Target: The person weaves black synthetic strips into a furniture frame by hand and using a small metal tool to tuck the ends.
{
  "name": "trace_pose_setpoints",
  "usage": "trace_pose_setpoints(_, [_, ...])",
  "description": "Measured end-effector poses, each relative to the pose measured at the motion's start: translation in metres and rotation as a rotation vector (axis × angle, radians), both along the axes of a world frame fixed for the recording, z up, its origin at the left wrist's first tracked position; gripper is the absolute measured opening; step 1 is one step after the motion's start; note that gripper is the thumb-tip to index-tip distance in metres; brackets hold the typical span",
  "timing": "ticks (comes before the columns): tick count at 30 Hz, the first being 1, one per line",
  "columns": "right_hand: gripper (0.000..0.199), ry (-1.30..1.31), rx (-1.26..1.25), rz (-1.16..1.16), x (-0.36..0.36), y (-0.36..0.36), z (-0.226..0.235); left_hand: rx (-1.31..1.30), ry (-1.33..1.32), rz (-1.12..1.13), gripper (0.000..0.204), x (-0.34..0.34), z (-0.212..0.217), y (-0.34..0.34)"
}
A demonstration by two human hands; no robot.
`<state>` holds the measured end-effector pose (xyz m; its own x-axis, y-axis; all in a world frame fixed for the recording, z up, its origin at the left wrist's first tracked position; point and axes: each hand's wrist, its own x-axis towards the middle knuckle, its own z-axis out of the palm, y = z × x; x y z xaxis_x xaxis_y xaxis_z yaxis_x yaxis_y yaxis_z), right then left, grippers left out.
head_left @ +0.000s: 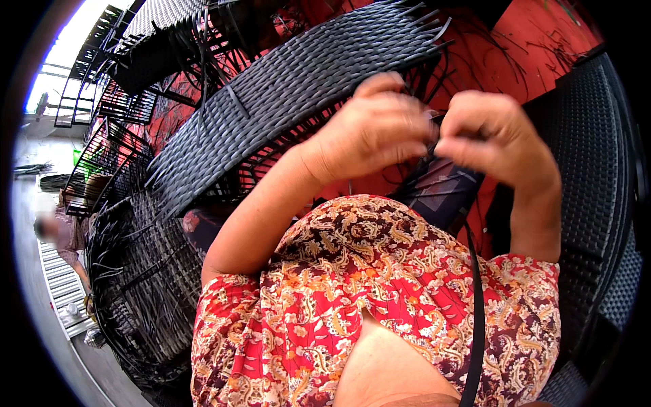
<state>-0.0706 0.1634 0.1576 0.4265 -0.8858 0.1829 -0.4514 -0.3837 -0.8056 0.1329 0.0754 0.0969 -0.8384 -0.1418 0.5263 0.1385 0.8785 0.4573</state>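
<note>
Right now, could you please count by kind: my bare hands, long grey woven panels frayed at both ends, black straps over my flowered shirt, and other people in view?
Hands: 2, left hand and right hand
Grey woven panel: 1
Black strap: 1
Other person: 1
Total: 5

Left hand (380, 125) and right hand (491, 136), both blurred, were held close together near right end of woven grey panel (291, 91).
</note>
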Motion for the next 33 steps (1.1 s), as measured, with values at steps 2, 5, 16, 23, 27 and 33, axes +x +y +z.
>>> trace_pose_setpoints(2, [0.009,-0.086,0.147,-0.030,0.004,0.009,-0.016,0.058,-0.008,-0.046,0.017,0.001,-0.010,0.016])
trace_pose_setpoints(5, [0.011,-0.479,0.431,-0.322,0.004,-0.005,-0.049,0.240,-0.218,0.103,0.014,0.027,-0.036,0.026])
trace_pose_setpoints(16, [0.029,-0.505,0.392,-0.497,0.048,-0.084,-0.191,0.004,-0.433,0.900,0.013,0.026,-0.090,0.006])
trace_pose_setpoints(23, [0.022,-0.468,0.300,-0.526,0.053,-0.086,-0.193,0.062,-0.682,1.007,0.019,0.005,-0.108,-0.019])
trace_pose_setpoints(27, [0.019,-0.507,0.339,-0.503,0.053,-0.090,-0.194,0.091,-0.658,1.003,0.019,-0.002,-0.106,-0.023])
trace_pose_setpoints(33, [0.016,-0.455,0.385,-0.430,0.048,-0.096,-0.193,0.073,-0.645,0.975,0.018,0.001,-0.106,-0.020])
